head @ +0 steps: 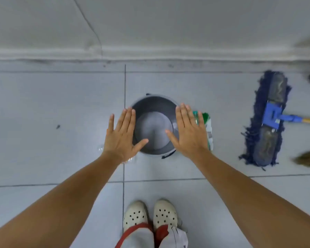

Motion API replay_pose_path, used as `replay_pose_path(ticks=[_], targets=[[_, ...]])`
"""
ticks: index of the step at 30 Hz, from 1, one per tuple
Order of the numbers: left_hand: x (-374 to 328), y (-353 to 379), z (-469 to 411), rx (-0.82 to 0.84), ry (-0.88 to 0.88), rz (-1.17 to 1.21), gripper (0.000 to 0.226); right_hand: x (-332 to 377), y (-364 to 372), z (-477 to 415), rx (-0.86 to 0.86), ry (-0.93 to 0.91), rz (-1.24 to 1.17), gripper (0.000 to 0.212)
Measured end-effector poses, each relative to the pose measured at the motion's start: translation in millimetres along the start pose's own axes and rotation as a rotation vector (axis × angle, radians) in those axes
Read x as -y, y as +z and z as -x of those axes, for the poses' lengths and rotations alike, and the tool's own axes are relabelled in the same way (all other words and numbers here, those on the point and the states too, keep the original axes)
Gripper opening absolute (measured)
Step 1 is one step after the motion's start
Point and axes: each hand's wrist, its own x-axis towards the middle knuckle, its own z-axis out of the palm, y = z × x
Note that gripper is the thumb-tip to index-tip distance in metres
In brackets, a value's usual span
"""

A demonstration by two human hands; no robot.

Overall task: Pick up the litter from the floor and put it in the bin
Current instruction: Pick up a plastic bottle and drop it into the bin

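Note:
A round grey bin (155, 104) stands on the tiled floor straight ahead, and I see nothing inside it. My left hand (123, 136) hovers flat over its left rim, fingers spread, holding nothing. Over the right rim my right hand (190, 131) is also flat and spread, holding nothing. A green and white wrapper (208, 129) lies on the floor just right of the bin, partly hidden by my right hand. Beneath my left wrist a clear crumpled plastic piece (101, 148) lies on the floor, mostly covered.
A blue dust mop (268, 120) with a yellow handle lies on the floor to the right. A brown broom head (308, 159) shows at the right edge. The wall's skirting (150, 52) runs behind the bin. My feet in white clogs (150, 214) stand below it.

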Motion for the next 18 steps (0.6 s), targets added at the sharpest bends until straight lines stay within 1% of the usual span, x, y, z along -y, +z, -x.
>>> replay_pose_path(ticks=[1,4,6,10,12,15,17,18], targets=[[0,13,-6,0.014,-0.005,0.006,0.099,0,14,-2,0.018,0.007,0.001,0.08],[5,42,-28,-0.018,-0.024,-0.019,0.099,-5,50,-11,0.026,0.023,0.028,0.08],[5,58,-38,-0.016,-0.023,-0.021,0.1,-9,71,-14,0.053,0.029,0.017,0.081],[10,77,-53,-0.014,-0.023,0.003,0.103,-18,99,-17,0.05,0.052,-0.036,0.08],[10,83,-55,-0.039,-0.012,0.063,0.104,-19,107,-16,0.027,0.052,-0.116,0.078],[11,85,-54,-0.053,0.014,0.104,0.106,-25,111,-14,-0.031,0.05,-0.337,0.074],[14,86,-54,-0.066,0.011,0.108,0.108,-30,114,-14,-0.115,0.13,-0.511,0.067],[13,88,-55,-0.062,0.02,0.112,0.109,-33,118,-13,-0.17,0.221,-0.583,0.065]])
